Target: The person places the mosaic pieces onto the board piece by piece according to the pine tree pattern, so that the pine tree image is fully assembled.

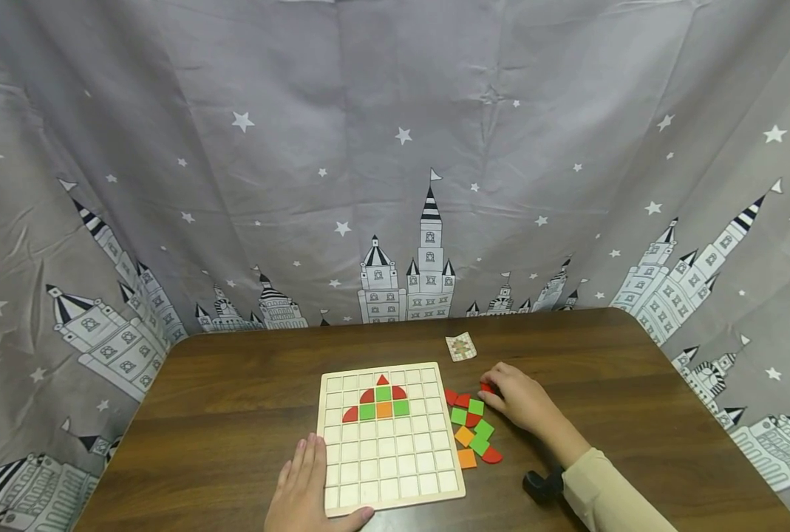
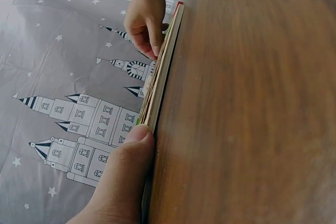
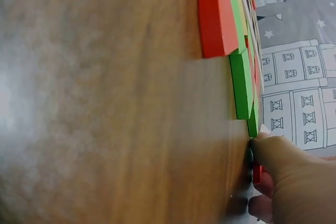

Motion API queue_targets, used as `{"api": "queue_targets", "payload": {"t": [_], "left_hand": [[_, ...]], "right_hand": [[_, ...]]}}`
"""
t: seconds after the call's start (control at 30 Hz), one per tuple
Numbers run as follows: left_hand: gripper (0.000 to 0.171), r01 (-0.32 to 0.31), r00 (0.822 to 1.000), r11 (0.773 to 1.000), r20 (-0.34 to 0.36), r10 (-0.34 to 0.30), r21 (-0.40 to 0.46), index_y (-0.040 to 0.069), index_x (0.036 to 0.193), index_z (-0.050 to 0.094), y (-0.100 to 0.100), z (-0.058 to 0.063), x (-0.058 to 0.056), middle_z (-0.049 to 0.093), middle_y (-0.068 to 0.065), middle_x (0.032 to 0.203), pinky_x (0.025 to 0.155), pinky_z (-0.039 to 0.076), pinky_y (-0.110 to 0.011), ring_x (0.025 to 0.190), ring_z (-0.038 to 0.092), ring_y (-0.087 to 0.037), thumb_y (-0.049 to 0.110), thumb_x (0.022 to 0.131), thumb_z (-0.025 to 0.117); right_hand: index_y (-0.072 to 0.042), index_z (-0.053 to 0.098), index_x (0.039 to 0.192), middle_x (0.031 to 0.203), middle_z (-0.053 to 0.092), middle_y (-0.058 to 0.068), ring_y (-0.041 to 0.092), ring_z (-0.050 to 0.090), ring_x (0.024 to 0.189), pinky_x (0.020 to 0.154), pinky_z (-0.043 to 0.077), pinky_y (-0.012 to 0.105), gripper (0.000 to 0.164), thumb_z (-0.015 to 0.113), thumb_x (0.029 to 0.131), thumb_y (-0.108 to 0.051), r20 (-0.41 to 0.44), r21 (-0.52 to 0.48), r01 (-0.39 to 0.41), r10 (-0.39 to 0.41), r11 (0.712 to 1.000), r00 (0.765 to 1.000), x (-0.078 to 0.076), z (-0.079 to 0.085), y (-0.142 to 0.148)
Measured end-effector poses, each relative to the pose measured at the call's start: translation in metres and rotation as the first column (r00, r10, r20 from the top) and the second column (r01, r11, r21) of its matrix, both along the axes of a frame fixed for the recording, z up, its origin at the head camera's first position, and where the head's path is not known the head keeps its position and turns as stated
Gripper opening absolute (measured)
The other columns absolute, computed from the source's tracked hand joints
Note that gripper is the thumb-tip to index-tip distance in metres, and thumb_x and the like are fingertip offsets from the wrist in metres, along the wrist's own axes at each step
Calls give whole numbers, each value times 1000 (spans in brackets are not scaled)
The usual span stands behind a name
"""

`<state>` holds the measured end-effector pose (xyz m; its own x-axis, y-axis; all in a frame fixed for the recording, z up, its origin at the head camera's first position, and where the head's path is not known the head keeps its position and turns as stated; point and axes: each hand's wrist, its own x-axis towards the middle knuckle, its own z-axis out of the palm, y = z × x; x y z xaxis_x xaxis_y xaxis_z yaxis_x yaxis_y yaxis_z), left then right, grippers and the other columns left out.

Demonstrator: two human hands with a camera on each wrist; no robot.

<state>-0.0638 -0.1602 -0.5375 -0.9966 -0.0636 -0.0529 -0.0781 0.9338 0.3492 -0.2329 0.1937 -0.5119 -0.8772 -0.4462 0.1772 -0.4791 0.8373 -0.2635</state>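
Note:
A square wooden grid board [image 1: 387,468] lies on the table, with red, green and orange tiles set in its upper cells. My left hand [image 1: 307,484] rests at its lower left corner, fingers straight along the side; the left wrist view shows the thumb [image 2: 137,135] touching the edge. To the board's right, my right hand [image 1: 519,397] pinches a small red tile [image 3: 257,174], mostly hidden by the fingers; its exact shape I cannot tell. Beside that hand lie several loose tiles, among them a green square [image 1: 484,429], an orange square [image 1: 466,459] and a red quarter-round [image 1: 491,455].
A small card with a printed pattern [image 1: 461,346] lies behind the board. A black strap-like object [image 1: 542,486] is at the right wrist, by the beige sleeve [image 1: 607,491]. The brown wooden table [image 1: 235,414] ends at a grey curtain [image 1: 288,185] printed with castles and stars.

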Motion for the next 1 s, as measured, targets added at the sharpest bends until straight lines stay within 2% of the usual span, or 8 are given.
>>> {"api": "queue_targets", "payload": {"t": [0.13,0.43,0.57,0.7,0.83,1.0], "left_hand": [[145,1,1000,1000,-4,-1,1,-6,153,26,0,0,0,26,-24,161,117,28,-60,149,25,-44,98,56,53],[145,7,1000,1000,-13,-7,6,-5,153,26,0,-2,0,26,-23,162,117,29,-59,150,25,-43,98,56,53],[145,5,1000,1000,-8,-5,9,-6,153,26,0,0,0,26,-24,162,117,28,-60,150,24,-43,97,56,54],[145,6,1000,1000,-24,-6,6,-6,153,27,0,0,0,27,-24,161,117,29,-59,149,25,-43,98,56,54],[145,3,999,1000,-38,-3,7,-6,153,28,0,-1,0,27,-24,161,117,30,-58,149,26,-43,98,55,53],[145,0,999,1000,-33,1,10,-6,153,28,1,0,1,27,-23,161,117,29,-58,149,26,-43,98,55,53]], "right_hand": [[-9,71,106,95,62,-3,11,55,82,75,53,35,27,73,91,-31,-4,2,-8,8,1000,1000,0,0,-1],[-7,73,113,98,63,-4,10,60,88,80,55,35,34,75,88,-31,24,-86,-28,30,996,999,1,-2,7],[-9,74,113,97,62,-5,9,60,87,79,55,33,32,75,89,-30,35,-79,-44,47,996,998,0,-2,9],[-12,74,105,93,62,-7,7,59,82,75,55,32,24,75,89,-30,0,-37,-42,42,998,999,2,-1,7],[-11,72,102,91,60,-5,8,56,79,73,54,32,23,74,90,-31,-24,5,-44,44,999,999,4,-1,5],[-9,69,103,93,60,-3,10,56,80,75,55,33,22,70,93,-28,-27,-6,-46,46,999,999,3,-2,4]]}}
